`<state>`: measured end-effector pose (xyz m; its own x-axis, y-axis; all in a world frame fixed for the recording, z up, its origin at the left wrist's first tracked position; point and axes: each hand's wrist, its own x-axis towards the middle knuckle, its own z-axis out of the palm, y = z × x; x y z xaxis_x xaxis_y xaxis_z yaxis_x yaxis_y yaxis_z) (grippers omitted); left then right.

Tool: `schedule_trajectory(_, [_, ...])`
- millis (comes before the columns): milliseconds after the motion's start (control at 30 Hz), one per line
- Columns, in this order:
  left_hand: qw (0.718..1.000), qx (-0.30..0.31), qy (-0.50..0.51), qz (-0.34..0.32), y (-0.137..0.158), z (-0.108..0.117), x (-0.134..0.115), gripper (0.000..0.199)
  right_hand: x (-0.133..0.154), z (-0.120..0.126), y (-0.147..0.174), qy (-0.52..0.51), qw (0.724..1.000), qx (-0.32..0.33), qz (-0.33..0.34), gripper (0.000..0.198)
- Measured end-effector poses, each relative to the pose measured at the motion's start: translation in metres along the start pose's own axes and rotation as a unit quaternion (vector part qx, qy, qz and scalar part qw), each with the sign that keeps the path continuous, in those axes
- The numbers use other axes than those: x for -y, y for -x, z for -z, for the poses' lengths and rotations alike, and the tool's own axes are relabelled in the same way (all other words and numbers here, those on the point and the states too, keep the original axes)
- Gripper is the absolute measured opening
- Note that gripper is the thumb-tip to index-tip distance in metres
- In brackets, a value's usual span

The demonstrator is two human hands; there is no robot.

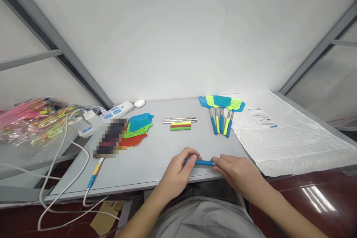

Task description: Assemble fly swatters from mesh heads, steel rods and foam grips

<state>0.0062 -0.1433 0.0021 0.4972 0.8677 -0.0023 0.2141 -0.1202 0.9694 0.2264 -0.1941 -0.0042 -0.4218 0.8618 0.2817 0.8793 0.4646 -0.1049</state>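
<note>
A blue fly swatter handle (205, 163) lies level between my two hands, just above the table's front edge. My left hand (178, 173) is closed around its left end, thumb on top. At the handle's right end a small shiny bit of metal rod (214, 163) shows; the fingertips of my right hand (235, 171) pinch it, and the rest of it is hidden by them. Farther back on the table lie several loose metal rods (180, 121), with a yellow, a red and a green handle (180, 128) in front of them.
Blue and yellow fly swatters (222, 117) lie fanned out beside white plastic packaging (290, 134). Loose blue, green and red swatter heads (139, 122) lie left, by a blurred-out object (111, 138). A power strip (117, 111) and white cables (67, 148) run along the left.
</note>
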Motion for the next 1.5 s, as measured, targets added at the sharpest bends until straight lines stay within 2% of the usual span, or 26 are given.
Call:
schedule_trajectory(100, [0.984, -0.011, 0.175, 0.030, -0.012, 0.011, -0.003, 0.034, 0.001, 0.001, -0.007, -0.013, 1.000, -0.010, -0.006, 0.023])
schedule_trajectory(200, [0.934, -0.017, 0.347, 0.081, -0.027, 0.019, -0.003, 0.034, 0.006, 0.002, -0.016, -0.014, 1.000, 0.010, -0.016, 0.022])
schedule_trajectory(300, [0.910, 0.005, 0.399, 0.110, -0.034, 0.021, -0.006, 0.031, 0.011, 0.004, -0.022, -0.010, 0.999, 0.041, 0.001, 0.025])
schedule_trajectory(400, [0.923, 0.010, 0.367, 0.118, -0.029, 0.022, -0.008, 0.030, 0.011, 0.008, -0.023, -0.009, 1.000, 0.028, 0.010, 0.024])
schedule_trajectory(467, [0.938, -0.005, 0.327, 0.117, -0.022, 0.023, -0.009, 0.033, 0.009, 0.009, -0.023, 0.003, 1.000, -0.001, -0.012, 0.018])
schedule_trajectory(600, [0.955, -0.015, 0.281, 0.092, -0.009, 0.030, -0.011, 0.033, 0.005, 0.010, -0.023, 0.009, 0.999, -0.018, -0.040, 0.028])
schedule_trajectory(700, [0.951, 0.031, 0.290, 0.103, -0.006, 0.038, -0.013, 0.035, 0.008, 0.010, -0.024, 0.001, 1.000, -0.005, -0.010, 0.026])
schedule_trajectory(767, [0.942, 0.038, 0.315, 0.109, -0.007, 0.041, -0.013, 0.039, 0.013, 0.009, -0.024, 0.008, 1.000, -0.002, 0.012, 0.025])
schedule_trajectory(900, [0.940, -0.004, 0.330, 0.083, -0.011, 0.039, -0.011, 0.044, 0.025, 0.006, -0.023, 0.026, 0.999, -0.010, 0.036, 0.024])
schedule_trajectory(1067, [0.943, -0.048, 0.324, 0.060, -0.014, 0.026, -0.015, 0.051, 0.040, 0.006, -0.023, 0.055, 0.995, -0.061, 0.051, 0.027])
schedule_trajectory(1200, [0.936, -0.060, 0.343, 0.051, -0.011, 0.020, -0.026, 0.054, 0.046, 0.010, -0.031, 0.066, 0.993, -0.078, 0.060, 0.030])
schedule_trajectory(1300, [0.940, -0.062, 0.332, 0.042, -0.007, 0.022, -0.033, 0.054, 0.045, 0.010, -0.037, 0.035, 0.995, -0.068, 0.069, 0.032])
schedule_trajectory(1400, [0.962, -0.051, 0.265, 0.036, -0.004, 0.028, -0.033, 0.053, 0.041, 0.007, -0.041, 0.000, 0.995, -0.058, 0.082, 0.031])
schedule_trajectory(1500, [0.996, -0.038, 0.073, 0.017, 0.001, 0.036, -0.028, 0.043, 0.035, 0.003, -0.044, 0.004, 0.994, -0.053, 0.100, 0.026])
